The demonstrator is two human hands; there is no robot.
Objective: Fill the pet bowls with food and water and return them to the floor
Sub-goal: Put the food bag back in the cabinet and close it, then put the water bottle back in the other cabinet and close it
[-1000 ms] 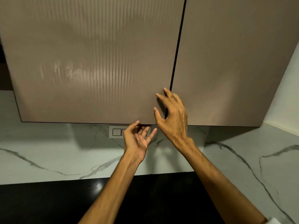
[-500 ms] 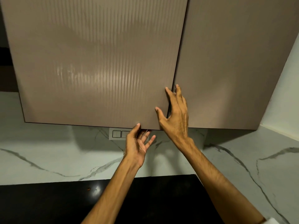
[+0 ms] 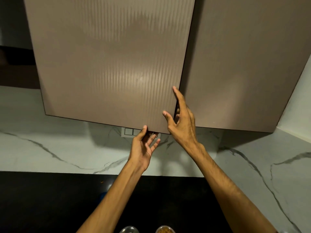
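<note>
Your left hand (image 3: 143,148) is palm-up under the bottom edge of the left cabinet door (image 3: 109,64), thumb on the door's front face near its lower right corner, the other fingers (image 3: 155,143) spread and curling up behind the edge. It's hooked on the edge, not a full clamp. Your right hand (image 3: 181,121) is at the door's right vertical edge: thumb on the front face, index stretched up along the edge, remaining fingers tucked behind it into the gap, so this hand pinches the door edge.

The left door stands tilted out of line w/ the right cabinet door (image 3: 244,64), which sits flat and closed. Both are beige-brown w/ fine vertical ribbing and a soft light reflection.

Behind and below: white marble backsplash (image 3: 50,148) w/ grey veins, and a white switch plate (image 3: 128,132) just under the door's bottom edge, partly hidden by your left hand. Black desk (image 3: 50,199) runs across the bottom.

Pet bowls: two at the very bottom edge of the view, on the desk, between your forearms. Left bowl (image 3: 128,229) is shiny metal, contents can't tell. Right bowl (image 3: 165,229) shows brown kibble-like food. Both cut off by the frame.
</note>
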